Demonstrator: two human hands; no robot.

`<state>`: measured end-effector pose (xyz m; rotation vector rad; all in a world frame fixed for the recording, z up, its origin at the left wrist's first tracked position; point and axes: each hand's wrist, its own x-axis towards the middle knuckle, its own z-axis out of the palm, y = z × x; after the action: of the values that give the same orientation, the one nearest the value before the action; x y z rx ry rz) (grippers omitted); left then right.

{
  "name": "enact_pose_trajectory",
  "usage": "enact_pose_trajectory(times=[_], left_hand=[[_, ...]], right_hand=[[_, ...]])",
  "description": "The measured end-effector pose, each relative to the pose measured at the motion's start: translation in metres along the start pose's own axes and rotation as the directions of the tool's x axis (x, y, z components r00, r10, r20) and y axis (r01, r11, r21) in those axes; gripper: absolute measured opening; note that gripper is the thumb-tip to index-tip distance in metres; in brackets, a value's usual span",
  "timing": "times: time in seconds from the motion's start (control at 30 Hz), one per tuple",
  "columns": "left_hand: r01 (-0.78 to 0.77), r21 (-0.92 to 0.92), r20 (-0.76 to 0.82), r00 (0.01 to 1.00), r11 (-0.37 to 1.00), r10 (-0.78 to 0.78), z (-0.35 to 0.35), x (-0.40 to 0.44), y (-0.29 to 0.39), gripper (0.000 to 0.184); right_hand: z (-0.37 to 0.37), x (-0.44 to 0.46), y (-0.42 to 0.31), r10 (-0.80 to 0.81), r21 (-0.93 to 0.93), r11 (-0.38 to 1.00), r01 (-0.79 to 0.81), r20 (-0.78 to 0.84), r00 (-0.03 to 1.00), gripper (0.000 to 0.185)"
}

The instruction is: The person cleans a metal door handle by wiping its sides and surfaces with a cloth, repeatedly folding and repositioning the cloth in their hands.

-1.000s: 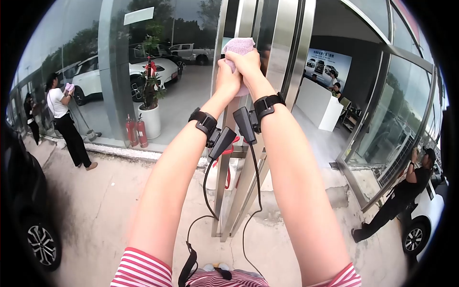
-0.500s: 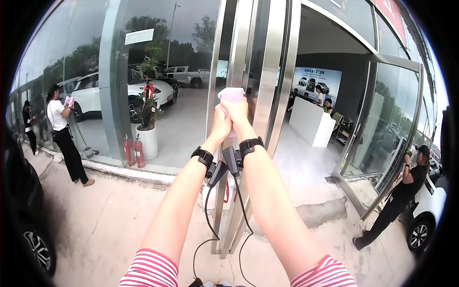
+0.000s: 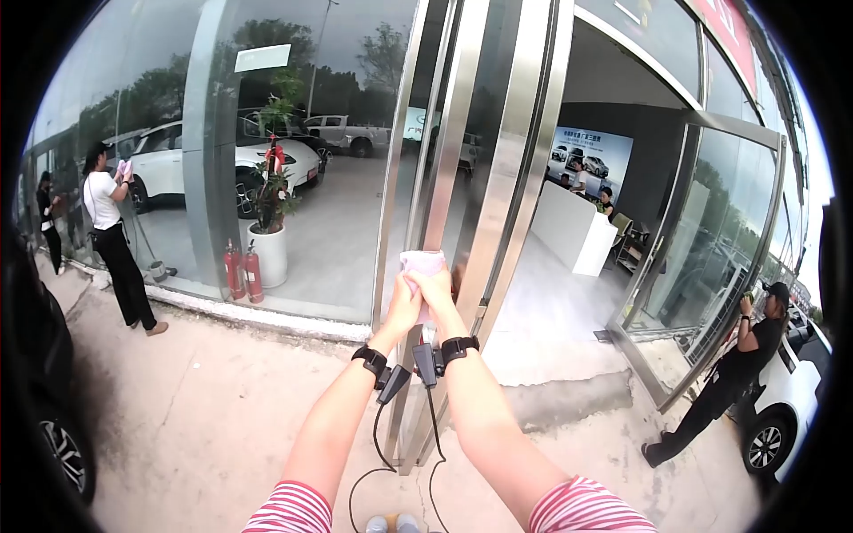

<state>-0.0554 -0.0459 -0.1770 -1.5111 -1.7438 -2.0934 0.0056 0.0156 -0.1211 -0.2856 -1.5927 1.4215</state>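
A pink cloth (image 3: 423,261) is pressed against the shiny metal door frame (image 3: 456,169) in front of me. My left hand (image 3: 403,306) and my right hand (image 3: 436,291) are side by side, both closed on the cloth, with part of it hanging below the fingers. Each wrist wears a black strap with a small device and a cable. The fingertips are partly hidden by the cloth and by the backs of the hands.
An open glass door (image 3: 711,240) stands to the right, a white reception desk (image 3: 573,231) inside. Behind the left glass are a potted plant (image 3: 267,253) and fire extinguishers (image 3: 253,274). People stand left (image 3: 111,222) and right (image 3: 746,364); a white car (image 3: 795,400) is at far right.
Both hands have slid down the metal frame together with the pink cloth, from about upper to middle height. The view has shifted slightly.
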Motion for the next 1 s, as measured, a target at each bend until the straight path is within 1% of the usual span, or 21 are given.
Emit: enact_pose_trajectory(times=[0.07, 0.13, 0.17, 0.27, 0.3, 0.37, 0.43, 0.5, 0.53, 0.57, 0.6, 0.67, 0.7, 0.77, 0.8, 0.83, 0.87, 0.9, 0.93, 0.97, 1.0], left_hand=[[-0.042, 0.059, -0.017, 0.999, 0.997, 0.043, 0.0, 0.003, 0.001, 0.046], [-0.066, 0.112, -0.042, 0.997, 0.991, 0.072, 0.001, 0.002, 0.007, 0.045], [-0.083, 0.134, -0.063, 0.994, 0.987, 0.093, 0.002, 0.002, 0.009, 0.044], [-0.021, 0.173, 0.001, 1.0, 0.985, 0.022, -0.01, 0.01, 0.03, 0.045], [-0.027, 0.153, -0.025, 0.999, 0.988, 0.031, -0.013, 0.02, 0.043, 0.045], [-0.055, 0.11, -0.076, 0.995, 0.992, 0.063, -0.011, 0.048, 0.072, 0.043], [-0.169, 0.058, -0.134, 0.975, 0.984, 0.175, -0.009, 0.093, 0.103, 0.043], [-0.219, 0.048, -0.16, 0.961, 0.974, 0.224, -0.014, 0.136, 0.147, 0.042], [-0.311, 0.049, -0.196, 0.929, 0.949, 0.314, -0.015, 0.161, 0.161, 0.045], [-0.269, 0.096, -0.18, 0.942, 0.958, 0.283, -0.02, 0.182, 0.183, 0.046], [-0.358, 0.115, -0.165, 0.913, 0.927, 0.373, -0.026, 0.21, 0.198, 0.047], [-0.361, 0.208, -0.08, 0.92, 0.909, 0.384, -0.042, 0.249, 0.239, 0.052], [-0.413, 0.206, -0.062, 0.899, 0.887, 0.433, -0.047, 0.272, 0.252, 0.055], [-0.415, 0.237, -0.046, 0.898, 0.878, 0.437, -0.051, 0.311, 0.276, 0.061], [-0.454, 0.228, -0.015, 0.883, 0.861, 0.47, -0.053, 0.332, 0.284, 0.065], [-0.492, 0.239, 0.003, 0.862, 0.837, 0.507, -0.053, 0.355, 0.291, 0.066], [-0.518, 0.195, 0.081, 0.855, 0.833, 0.513, -0.054, 0.385, 0.298, 0.063], [-0.542, 0.181, 0.085, 0.84, 0.82, 0.536, -0.058, 0.388, 0.311, 0.059], [-0.495, 0.218, 0.058, 0.867, 0.841, 0.495, -0.059, 0.383, 0.325, 0.049], [-0.517, 0.133, 0.133, 0.855, 0.846, 0.501, -0.068, 0.377, 0.336, 0.05], [-0.529, 0.043, 0.211, 0.834, 0.847, 0.51, -0.071, 0.379, 0.338, 0.054]], right_hand=[[0.0, 0.009, 0.015, -0.003, -0.027, 1.0, 0.002, -0.023, 1.0, 0.061], [0.005, 0.008, 0.009, -0.021, -0.083, 0.996, 0.014, -0.081, 0.996, 0.059], [0.002, 0.007, 0.006, -0.041, -0.077, 0.996, 0.038, -0.044, 0.998, 0.057], [0.004, 0.017, 0.002, -0.047, -0.166, 0.986, 0.027, -0.119, 0.992, 0.057], [0.001, 0.036, 0.009, -0.123, -0.261, 0.962, 0.082, -0.142, 0.982, 0.058], [0.009, 0.051, -0.043, -0.224, -0.251, 0.95, 0.184, -0.142, 0.964, 0.057], [0.016, 0.085, -0.095, -0.314, -0.202, 0.936, 0.289, -0.104, 0.944, 0.056], [0.023, 0.126, -0.139, -0.402, -0.17, 0.907, 0.386, -0.07, 0.913, 0.053], [0.028, 0.149, -0.163, -0.457, -0.164, 0.881, 0.443, -0.057, 0.888, 0.052], [0.033, 0.166, -0.193, -0.488, -0.235, 0.857, 0.458, -0.086, 0.869, 0.051], [0.039, 0.179, -0.22, -0.517, -0.3, 0.832, 0.467, -0.114, 0.848, 0.05], [0.049, 0.198, -0.273, -0.579, -0.391, 0.773, 0.499, -0.113, 0.807, 0.029], [0.053, 0.213, -0.295, -0.584, -0.413, 0.766, 0.493, -0.127, 0.801, 0.032], [0.059, 0.246, -0.329, -0.606, -0.467, 0.741, 0.482, -0.157, 0.78, 0.038], [0.061, 0.26, -0.343, -0.625, -0.496, 0.723, 0.481, -0.171, 0.762, 0.041], [0.062, 0.257, -0.361, -0.631, -0.542, 0.7, 0.466, -0.163, 0.759, 0.045], [0.065, 0.253, -0.378, -0.634, -0.585, 0.677, 0.447, -0.153, 0.758, 0.049], [0.064, 0.267, -0.391, -0.62, -0.6, 0.668, 0.44, -0.122, 0.775, 0.053], [0.066, 0.278, -0.404, -0.61, -0.613, 0.657, 0.44, -0.088, 0.788, 0.059], [0.071, 0.247, -0.413, -0.541, -0.551, 0.717, 0.427, -0.054, 0.839, 0.056], [0.072, 0.249, -0.413, -0.635, -0.577, 0.647, 0.499, -0.045, 0.771, 0.047]])
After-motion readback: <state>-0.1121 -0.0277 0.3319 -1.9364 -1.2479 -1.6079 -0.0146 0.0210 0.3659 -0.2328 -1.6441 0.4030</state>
